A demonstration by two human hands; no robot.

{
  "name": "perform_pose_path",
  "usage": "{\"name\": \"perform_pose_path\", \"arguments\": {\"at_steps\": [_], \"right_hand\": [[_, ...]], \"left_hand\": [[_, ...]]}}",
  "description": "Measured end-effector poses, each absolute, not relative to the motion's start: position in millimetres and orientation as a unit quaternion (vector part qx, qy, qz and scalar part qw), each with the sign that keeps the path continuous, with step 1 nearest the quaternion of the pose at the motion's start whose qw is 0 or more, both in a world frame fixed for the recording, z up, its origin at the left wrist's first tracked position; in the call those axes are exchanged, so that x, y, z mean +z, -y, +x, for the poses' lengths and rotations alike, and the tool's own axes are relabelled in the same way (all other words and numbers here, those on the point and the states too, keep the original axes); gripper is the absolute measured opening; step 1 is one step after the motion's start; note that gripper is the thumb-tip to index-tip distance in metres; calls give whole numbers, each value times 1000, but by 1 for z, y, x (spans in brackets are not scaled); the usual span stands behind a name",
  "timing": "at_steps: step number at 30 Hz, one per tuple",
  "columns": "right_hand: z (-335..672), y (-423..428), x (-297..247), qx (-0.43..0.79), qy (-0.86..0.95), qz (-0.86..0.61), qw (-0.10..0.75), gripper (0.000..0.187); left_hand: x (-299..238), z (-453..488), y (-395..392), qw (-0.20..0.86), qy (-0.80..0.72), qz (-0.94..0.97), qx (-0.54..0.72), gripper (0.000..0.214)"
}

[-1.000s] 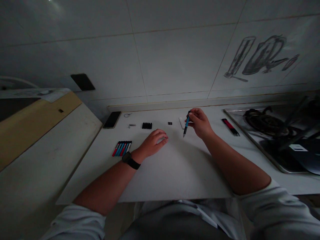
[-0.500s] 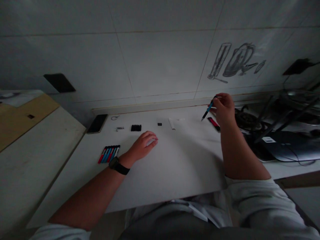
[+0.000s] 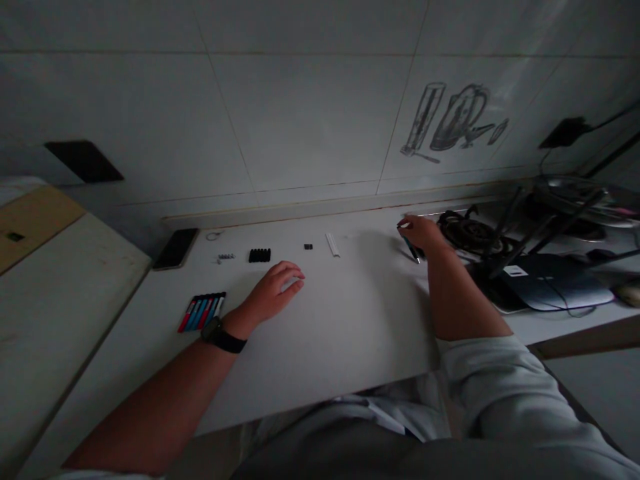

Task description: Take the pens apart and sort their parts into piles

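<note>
My right hand [image 3: 424, 233] is down on the white counter [image 3: 350, 320] beside the gas stove [image 3: 473, 233]. Its fingers are closed on a blue pen [image 3: 413, 249], whose tip points toward me along the counter. My left hand [image 3: 277, 287], with a black watch [image 3: 223, 337] on the wrist, lies palm down near the counter's middle with its fingers loosely curved and nothing clearly in them. A row of red and blue pens [image 3: 203, 311] lies to its left.
Along the back of the counter lie a phone [image 3: 175, 248], small springs [image 3: 226, 257], a row of black caps [image 3: 259, 255], a tiny black part [image 3: 308, 247] and a white strip [image 3: 333, 244]. A dark flat device [image 3: 550, 287] with cables lies on the stove's right side.
My right hand carried the blue pen from the white strip rightward to the stove's edge and lowered it to the counter. The view turned right. My left hand stayed put.
</note>
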State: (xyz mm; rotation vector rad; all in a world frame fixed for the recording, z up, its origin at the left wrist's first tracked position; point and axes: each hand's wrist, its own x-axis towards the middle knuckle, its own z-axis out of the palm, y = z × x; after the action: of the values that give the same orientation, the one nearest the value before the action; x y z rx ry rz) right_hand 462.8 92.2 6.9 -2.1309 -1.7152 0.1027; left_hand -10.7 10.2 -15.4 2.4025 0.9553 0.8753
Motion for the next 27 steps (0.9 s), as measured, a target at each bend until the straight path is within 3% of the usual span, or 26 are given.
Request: {"name": "perform_pose_path", "arguments": {"at_steps": [9,27], "right_hand": [[476,-99,-6,-14,615,-779,119,31],[493,-100,-8,-34,565,-808,166,35]], "left_hand": [[-15,-10,-10,206,-337,863,315,23],[-14,-10,-8,211,-344,866,295,24]]}}
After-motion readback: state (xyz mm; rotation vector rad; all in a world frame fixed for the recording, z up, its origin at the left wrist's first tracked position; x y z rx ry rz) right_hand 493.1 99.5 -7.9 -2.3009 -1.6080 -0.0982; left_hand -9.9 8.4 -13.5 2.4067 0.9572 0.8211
